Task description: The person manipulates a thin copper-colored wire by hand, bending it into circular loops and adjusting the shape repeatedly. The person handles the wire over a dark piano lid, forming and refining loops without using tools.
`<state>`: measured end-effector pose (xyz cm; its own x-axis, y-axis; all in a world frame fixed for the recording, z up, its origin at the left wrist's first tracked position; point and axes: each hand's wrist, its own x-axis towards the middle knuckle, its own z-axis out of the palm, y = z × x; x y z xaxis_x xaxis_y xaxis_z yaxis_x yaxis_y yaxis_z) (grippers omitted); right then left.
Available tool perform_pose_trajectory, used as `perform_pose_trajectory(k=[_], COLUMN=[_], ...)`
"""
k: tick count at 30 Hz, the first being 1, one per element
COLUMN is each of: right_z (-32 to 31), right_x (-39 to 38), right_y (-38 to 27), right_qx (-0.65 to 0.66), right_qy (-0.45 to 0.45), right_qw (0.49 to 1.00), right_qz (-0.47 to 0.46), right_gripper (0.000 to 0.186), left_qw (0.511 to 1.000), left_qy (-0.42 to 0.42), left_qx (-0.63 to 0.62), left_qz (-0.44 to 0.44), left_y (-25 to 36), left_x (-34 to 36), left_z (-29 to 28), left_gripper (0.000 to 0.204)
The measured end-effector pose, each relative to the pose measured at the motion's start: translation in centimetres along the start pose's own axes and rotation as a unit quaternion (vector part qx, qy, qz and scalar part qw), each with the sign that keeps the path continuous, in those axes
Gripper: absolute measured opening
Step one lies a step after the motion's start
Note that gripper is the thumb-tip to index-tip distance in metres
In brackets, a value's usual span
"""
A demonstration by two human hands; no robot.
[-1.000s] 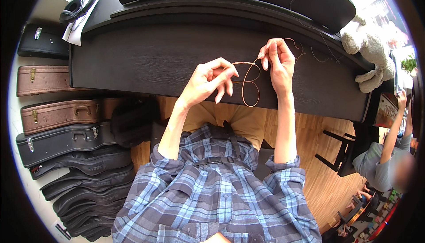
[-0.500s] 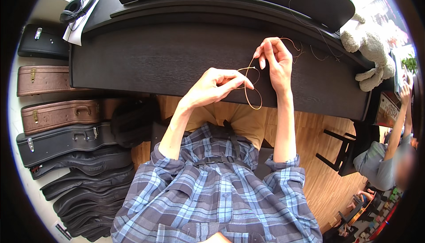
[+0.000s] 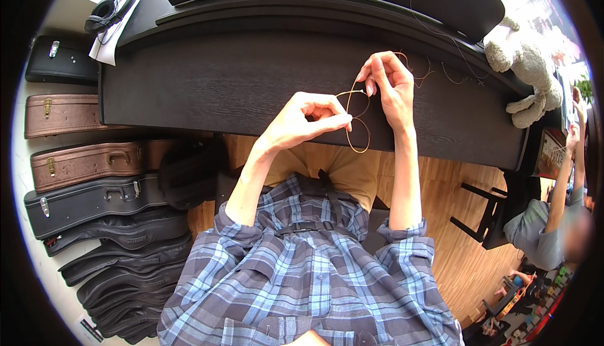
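Observation:
A thin gold-coloured guitar string (image 3: 360, 151) hangs in loops between my hands, above the front edge of a black closed piano lid (image 3: 239, 69). My left hand (image 3: 305, 119) pinches it between thumb and forefinger, where the loops cross. Slightly higher and to the right, my right hand (image 3: 389, 81) has its fingertips closed on another stretch of the same string. Past my right fingers, a thin curled end of wire (image 3: 428, 74) trails over the lid; whether it joins the held string cannot be made out.
A fine wire (image 3: 434, 31) arcs over the piano at upper right, near a grey plush toy (image 3: 528, 69). Headphones (image 3: 113, 7) lie at upper left. Instrument cases (image 3: 88, 163) line the left side. A co-worker (image 3: 547, 226) sits at far right, near a black stool (image 3: 484, 217).
My left fingers have drawn closer together on the string, and the loop's lower end has shifted slightly left and up. My right hand has moved slightly left. The co-worker's hands have moved a little.

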<state>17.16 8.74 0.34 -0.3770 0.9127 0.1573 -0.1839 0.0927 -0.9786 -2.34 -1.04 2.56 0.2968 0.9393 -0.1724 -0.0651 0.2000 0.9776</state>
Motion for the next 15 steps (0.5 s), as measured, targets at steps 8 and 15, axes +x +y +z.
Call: perform_pose_trajectory(k=[8, 15], right_z=[-0.1, 0.8], right_x=[-0.2, -1.2], right_y=[-0.1, -0.3], right_qx=[-0.056, -0.141], right_qy=[-0.035, 0.057], right_qw=[0.998, 0.975], right_qz=[-0.018, -0.163], right_gripper=[0.026, 0.013], left_qw=[1.000, 0.998], left_qy=[0.006, 0.051], left_qx=[-0.002, -0.046], left_qz=[0.006, 0.015], left_y=[-0.1, -0.6], left_x=[0.0, 0.0], left_z=[-0.1, -0.4], left_gripper=[0.015, 0.018])
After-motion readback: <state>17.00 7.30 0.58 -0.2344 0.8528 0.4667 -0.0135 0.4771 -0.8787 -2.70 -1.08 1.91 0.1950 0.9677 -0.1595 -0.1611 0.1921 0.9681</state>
